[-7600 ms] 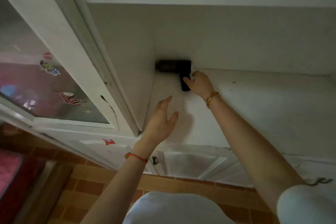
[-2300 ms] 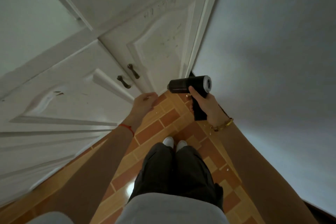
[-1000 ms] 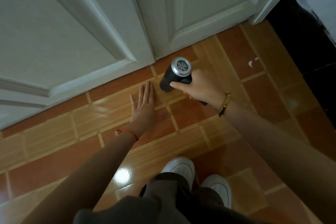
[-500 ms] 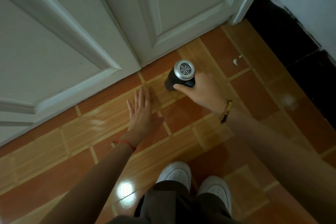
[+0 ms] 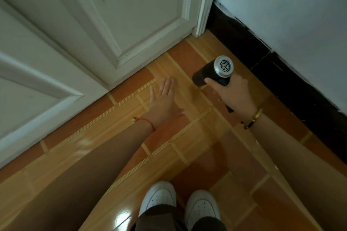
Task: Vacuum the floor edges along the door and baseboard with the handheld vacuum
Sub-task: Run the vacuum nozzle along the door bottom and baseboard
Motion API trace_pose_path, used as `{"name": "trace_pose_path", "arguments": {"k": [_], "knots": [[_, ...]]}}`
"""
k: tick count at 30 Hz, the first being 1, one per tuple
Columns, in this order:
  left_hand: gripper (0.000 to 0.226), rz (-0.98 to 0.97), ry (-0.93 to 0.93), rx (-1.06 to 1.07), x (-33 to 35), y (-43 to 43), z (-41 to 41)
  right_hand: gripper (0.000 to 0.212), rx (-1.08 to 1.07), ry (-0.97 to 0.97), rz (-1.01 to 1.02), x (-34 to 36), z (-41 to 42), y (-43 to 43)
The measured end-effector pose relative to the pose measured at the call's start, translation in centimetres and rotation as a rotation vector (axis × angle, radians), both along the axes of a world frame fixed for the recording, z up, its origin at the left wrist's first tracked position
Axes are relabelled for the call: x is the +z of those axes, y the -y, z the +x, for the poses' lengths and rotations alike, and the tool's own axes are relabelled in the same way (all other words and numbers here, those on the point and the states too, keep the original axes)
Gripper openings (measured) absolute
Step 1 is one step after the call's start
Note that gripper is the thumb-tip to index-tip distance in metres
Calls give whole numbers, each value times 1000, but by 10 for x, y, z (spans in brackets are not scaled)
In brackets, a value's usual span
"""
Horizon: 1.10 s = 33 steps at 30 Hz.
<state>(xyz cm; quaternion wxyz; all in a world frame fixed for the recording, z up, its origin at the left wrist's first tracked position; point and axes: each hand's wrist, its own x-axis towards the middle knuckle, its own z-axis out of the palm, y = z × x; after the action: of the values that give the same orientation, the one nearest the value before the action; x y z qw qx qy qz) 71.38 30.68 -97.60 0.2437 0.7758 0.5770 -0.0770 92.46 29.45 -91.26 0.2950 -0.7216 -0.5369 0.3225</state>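
My right hand (image 5: 233,93) grips the handle of a black handheld vacuum (image 5: 212,72) with a silver vented rear cap. Its nozzle points down at the orange tiled floor (image 5: 187,137), a short way out from the black baseboard (image 5: 281,80) and right of the white door (image 5: 131,24). My left hand (image 5: 162,99) rests flat on the tiles, fingers spread toward the door's bottom edge, holding nothing. The nozzle tip is hidden behind the vacuum body.
A second white panelled door leaf (image 5: 37,80) runs along the left. The white door frame (image 5: 203,5) meets the baseboard in the corner. The pale wall (image 5: 300,15) rises on the right. My white shoes (image 5: 178,200) stand at the bottom of the view.
My right hand has carried the vacuum to the right, away from the door's bottom edge and closer to the black baseboard. My left hand stays flat on the tiles.
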Motion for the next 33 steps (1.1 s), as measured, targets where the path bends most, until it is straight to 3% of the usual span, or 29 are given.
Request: {"name": "trace_pose_path", "arguments": {"k": [4, 10, 19, 27, 33], "knots": [[107, -59, -12, 13, -6, -9, 23, 28, -61, -8, -14, -8, 14, 6], [118, -158, -65, 30, -14, -5, 36, 25, -82, -41, -38, -16, 22, 10], [116, -168, -148, 21, -15, -4, 39, 49, -144, -63, 23, -23, 29, -18], [115, -181, -160, 21, -16, -4, 40, 36, -135, -52, 11, -27, 29, -35], [115, -192, -163, 13, -15, -4, 40, 61, -173, 11, 80, -28, 36, -44]]}}
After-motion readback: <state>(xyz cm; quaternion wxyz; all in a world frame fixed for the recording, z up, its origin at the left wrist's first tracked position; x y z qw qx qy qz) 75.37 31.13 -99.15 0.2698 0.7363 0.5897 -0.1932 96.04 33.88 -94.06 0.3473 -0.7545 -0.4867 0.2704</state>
